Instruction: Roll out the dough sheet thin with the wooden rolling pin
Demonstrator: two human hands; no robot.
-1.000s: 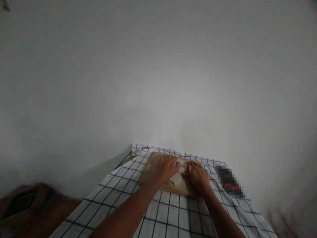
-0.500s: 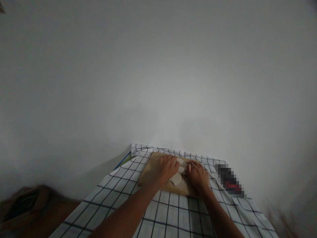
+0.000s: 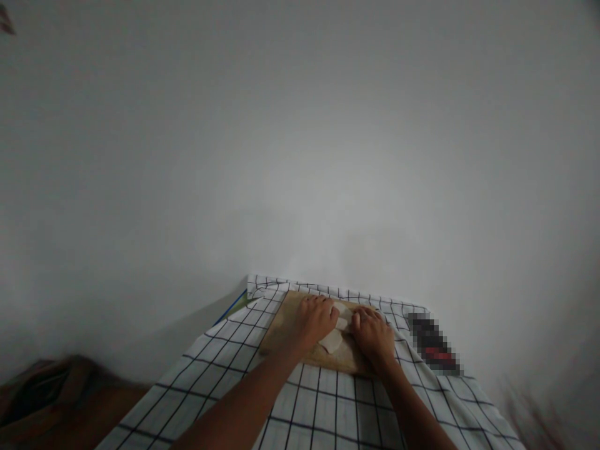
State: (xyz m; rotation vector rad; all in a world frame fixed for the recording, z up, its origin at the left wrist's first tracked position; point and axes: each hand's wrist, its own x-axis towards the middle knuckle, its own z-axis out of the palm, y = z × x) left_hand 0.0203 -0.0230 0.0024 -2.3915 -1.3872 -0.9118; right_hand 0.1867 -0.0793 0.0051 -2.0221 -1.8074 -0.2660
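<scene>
My left hand (image 3: 316, 322) and my right hand (image 3: 372, 334) lie close together on a wooden cutting board (image 3: 285, 328). Between them are pale, soft-looking pieces, probably dough: a larger flat one (image 3: 330, 341) near my left hand's heel and a smaller one (image 3: 342, 324) between my fingertips. Both hands touch or nearly touch these pieces. Part of the pale material is hidden under my fingers, so I cannot tell whether either hand grips it.
The board lies on a white cloth (image 3: 309, 400) with a dark grid. A dark, pixelated object with a red patch (image 3: 434, 344) lies on the cloth right of the board. A blurred brown object (image 3: 47, 394) sits at lower left. A blue edge (image 3: 229, 308) shows beyond the cloth.
The whole scene sits slightly lower and shifted in view. My hands stay over the pale pieces, with no clear change in hold.
</scene>
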